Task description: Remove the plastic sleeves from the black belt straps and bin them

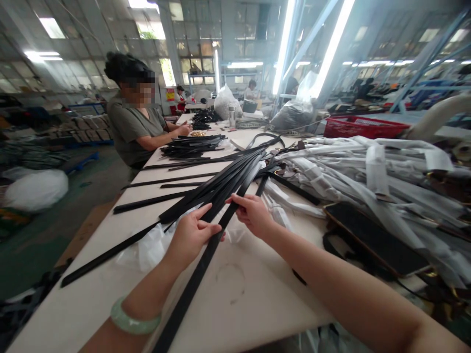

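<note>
A long black strap (pixel 200 277) runs from the pile down past the near edge of the view. My left hand (pixel 191 235) pinches it between thumb and fingers near its middle. Farther up the same strap, my right hand (pixel 252 213) is closed on it with thumb and forefinger. Just beyond both hands lies a heap of black straps (pixel 217 189), fanned out over the pale table (pixel 253 289). Crumpled white plastic (pixel 147 247) lies beside my left wrist, which wears a pale green bangle (pixel 134 318).
White-wrapped straps (pixel 342 169) are heaped on the right, next to a dark flat board (pixel 375 240). Behind them stands a red crate (pixel 364 127). A co-worker (pixel 136 117) works at the table's left side, near more black straps (pixel 195 146). Clear bags (pixel 294 115) stand at the back.
</note>
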A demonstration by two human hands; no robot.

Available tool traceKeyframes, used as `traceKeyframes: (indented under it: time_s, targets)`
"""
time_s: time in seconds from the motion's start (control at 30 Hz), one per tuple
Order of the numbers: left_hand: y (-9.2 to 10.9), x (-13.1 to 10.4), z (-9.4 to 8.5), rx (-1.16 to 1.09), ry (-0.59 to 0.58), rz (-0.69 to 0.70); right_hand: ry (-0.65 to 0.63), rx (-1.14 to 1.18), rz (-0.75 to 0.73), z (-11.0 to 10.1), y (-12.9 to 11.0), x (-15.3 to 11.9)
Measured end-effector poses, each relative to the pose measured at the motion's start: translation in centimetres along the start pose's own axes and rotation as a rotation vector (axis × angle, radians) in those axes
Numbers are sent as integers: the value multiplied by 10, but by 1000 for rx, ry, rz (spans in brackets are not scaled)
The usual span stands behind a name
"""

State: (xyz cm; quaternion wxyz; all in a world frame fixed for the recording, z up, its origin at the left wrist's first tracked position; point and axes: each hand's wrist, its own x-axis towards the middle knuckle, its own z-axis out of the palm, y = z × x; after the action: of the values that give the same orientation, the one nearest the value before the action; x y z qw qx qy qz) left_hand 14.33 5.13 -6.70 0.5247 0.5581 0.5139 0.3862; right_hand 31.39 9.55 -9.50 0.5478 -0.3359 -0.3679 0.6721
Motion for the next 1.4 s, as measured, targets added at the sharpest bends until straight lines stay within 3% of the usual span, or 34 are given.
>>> traceKeyframes:
  time_s: [0.13, 0.33, 0.4, 0.57, 0.63, 0.8, 0.9, 1.0, 1.1, 1.23, 1.33, 1.4]
  targets:
    - [-4, 3, -3, -3, 10, 20, -222, -186, 55, 14, 11, -15]
    - [-10, 4, -2, 18, -29, 7, 3, -42, -173, -2, -8, 1]
    - [-10, 5, -3, 40, -15, 22, -29, -84, -167, -3, -8, 1]
    - [-6, 6, -7, 8, 43, 52, -276, -329, -24, 7, 9, -12]
    - [-5, 6, -7, -37, 34, 33, -278, -317, -9, 8, 9, -12]
    - [-10, 7, -10, 11, 2, 56, -141, -350, -71, 3, 6, -5]
    - [-16, 10, -14, 54, 22, 90, -205, -501, -84, 5, 10, -10]
    - [-23, 13, -15, 57, 18, 95, -283, -796, -279, 8, 12, -18]
    - [-27, 14, -13, -83, -49, 7, -353, -940, -402, 9, 9, -23]
    - [-18, 8, -18, -197, -148, -156, -292, -794, -283, 9, 8, -24]
    - [-4, -2, -27, -160, -398, -304, -242, -676, -273, 6, 9, -21]
    - [2, -11, -30, -103, -534, -329, -234, -623, -285, 3, 8, -18]
